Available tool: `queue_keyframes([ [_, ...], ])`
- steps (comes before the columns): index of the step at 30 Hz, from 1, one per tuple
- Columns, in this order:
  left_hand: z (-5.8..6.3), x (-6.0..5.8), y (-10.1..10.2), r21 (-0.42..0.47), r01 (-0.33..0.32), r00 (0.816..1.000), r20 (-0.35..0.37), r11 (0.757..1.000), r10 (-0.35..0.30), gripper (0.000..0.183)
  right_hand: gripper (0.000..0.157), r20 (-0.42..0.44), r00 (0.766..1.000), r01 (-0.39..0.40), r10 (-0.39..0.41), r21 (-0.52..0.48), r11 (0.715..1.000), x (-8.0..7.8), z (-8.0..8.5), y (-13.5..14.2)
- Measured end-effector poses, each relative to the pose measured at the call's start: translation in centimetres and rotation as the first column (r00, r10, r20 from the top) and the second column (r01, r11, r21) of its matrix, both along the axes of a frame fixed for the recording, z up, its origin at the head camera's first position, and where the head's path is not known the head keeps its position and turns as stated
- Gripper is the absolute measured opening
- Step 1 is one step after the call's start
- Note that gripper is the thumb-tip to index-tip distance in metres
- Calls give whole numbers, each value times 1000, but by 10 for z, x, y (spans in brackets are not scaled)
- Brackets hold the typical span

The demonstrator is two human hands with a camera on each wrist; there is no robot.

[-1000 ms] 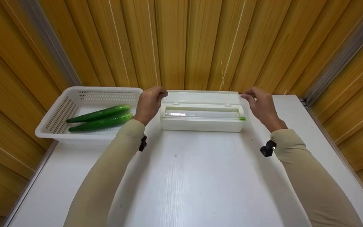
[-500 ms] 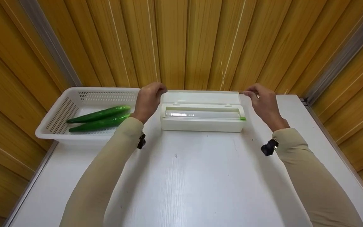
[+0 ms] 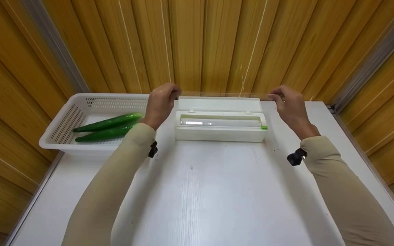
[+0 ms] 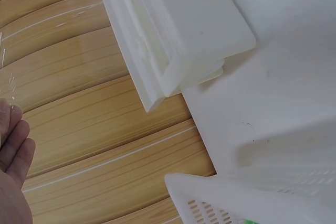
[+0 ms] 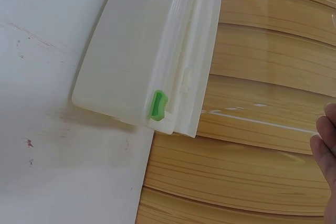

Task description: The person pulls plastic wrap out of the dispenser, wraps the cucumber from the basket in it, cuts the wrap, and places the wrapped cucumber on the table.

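Observation:
A white cling film dispenser (image 3: 221, 134) stands near the back of the table, its lid (image 3: 219, 104) raised. Inside lies a roll of film (image 3: 222, 123), and a green slide cutter (image 3: 264, 127) sits at the right end. Clear cling film (image 5: 260, 105) stretches between both hands above the lid, visible mainly by its glints and a faint edge. My left hand (image 3: 159, 106) pinches one corner of it, beyond the dispenser's left end. On the other side, my right hand (image 3: 292, 108) pinches the opposite corner between thumb and fingers. Whether the film still joins the roll is hard to see.
To the left, a white perforated basket (image 3: 80, 147) holds two cucumbers (image 3: 106, 132), partly behind the left forearm. Wood-patterned panels (image 3: 214, 44) rise right behind the table (image 3: 217, 191). Each wrist wears a small black camera (image 3: 297, 157).
Both hands have risen and moved back a little, the right one also slightly rightward. A faint film edge now shows above the lid. The dispenser and cucumbers stay put.

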State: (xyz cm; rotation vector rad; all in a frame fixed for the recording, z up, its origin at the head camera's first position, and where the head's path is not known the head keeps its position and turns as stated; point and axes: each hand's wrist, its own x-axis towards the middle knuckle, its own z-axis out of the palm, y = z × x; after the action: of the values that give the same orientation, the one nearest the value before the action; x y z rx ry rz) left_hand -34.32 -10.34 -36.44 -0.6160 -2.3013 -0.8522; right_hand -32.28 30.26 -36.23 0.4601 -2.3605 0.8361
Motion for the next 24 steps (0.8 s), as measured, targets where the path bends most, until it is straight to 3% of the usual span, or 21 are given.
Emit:
queue_keyframes([
  [24,28,4,-3,-9,26,999,-45,1000,-26,12,14,-84,996,-1,1,-3,1000,6,28,-2],
])
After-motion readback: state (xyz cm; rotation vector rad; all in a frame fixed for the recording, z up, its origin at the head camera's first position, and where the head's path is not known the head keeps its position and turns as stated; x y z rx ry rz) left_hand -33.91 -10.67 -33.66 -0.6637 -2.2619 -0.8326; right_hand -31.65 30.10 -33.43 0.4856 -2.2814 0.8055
